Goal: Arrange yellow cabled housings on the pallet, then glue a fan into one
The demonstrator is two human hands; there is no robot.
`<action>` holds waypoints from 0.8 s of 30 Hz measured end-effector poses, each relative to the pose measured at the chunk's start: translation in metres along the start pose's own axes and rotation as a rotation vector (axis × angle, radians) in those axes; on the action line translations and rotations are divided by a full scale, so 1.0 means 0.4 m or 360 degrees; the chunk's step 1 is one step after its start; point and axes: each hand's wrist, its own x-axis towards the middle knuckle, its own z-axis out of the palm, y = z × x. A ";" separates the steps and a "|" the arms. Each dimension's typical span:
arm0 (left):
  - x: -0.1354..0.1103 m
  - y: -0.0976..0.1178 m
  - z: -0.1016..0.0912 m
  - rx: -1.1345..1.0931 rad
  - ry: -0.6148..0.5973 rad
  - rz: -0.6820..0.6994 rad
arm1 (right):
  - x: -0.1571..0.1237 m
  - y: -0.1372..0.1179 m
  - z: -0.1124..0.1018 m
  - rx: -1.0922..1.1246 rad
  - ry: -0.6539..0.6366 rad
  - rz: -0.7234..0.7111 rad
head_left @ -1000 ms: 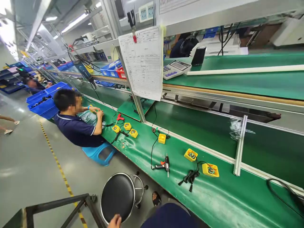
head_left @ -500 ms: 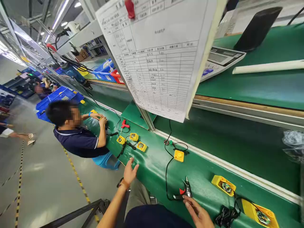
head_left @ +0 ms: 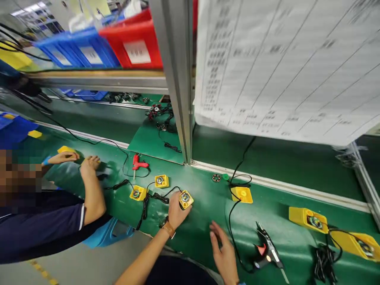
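Note:
My left hand point(head_left: 176, 211), with a watch at the wrist, is closed around a yellow part point(head_left: 185, 198) with a round coil in it, on the green bench point(head_left: 202, 221). My right hand point(head_left: 223, 247) rests open on the bench, fingers spread, holding nothing, just left of a black cable. A black and red glue gun point(head_left: 265, 249) lies to its right. Two more yellow parts point(head_left: 162, 181) point(head_left: 137, 193) with black cables lie left of my left hand. A plain yellow block point(head_left: 242, 194) sits further back.
A co-worker in a dark blue shirt point(head_left: 44, 225) sits at the left with both hands on the bench. A red glue gun point(head_left: 137, 163) lies near them. More yellow parts point(head_left: 308, 217) lie at the right. A metal post point(head_left: 178, 79) and hanging paper sheet point(head_left: 282, 67) stand ahead; red and blue bins sit behind.
My view has dropped and moved close to the bench. My left hand reached forward and closed on the yellow part. My right hand moved left, away from the black glue gun.

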 end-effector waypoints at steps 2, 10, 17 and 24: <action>-0.014 -0.013 0.005 -0.0133 -0.0230 0.0215 | 0.012 0.000 0.087 -0.0037 0.0193 -0.0146; -0.078 -0.001 0.059 -0.0539 -0.0694 0.0627 | -0.016 0.094 0.150 -0.0353 0.0594 -0.0653; -0.126 -0.051 -0.042 -0.0192 -0.0364 0.0955 | -0.018 0.081 0.115 -0.0692 0.0681 -0.1005; 0.010 -0.216 -0.332 0.0607 0.0791 0.0463 | 0.104 -0.044 0.204 -0.1414 0.0397 -0.1079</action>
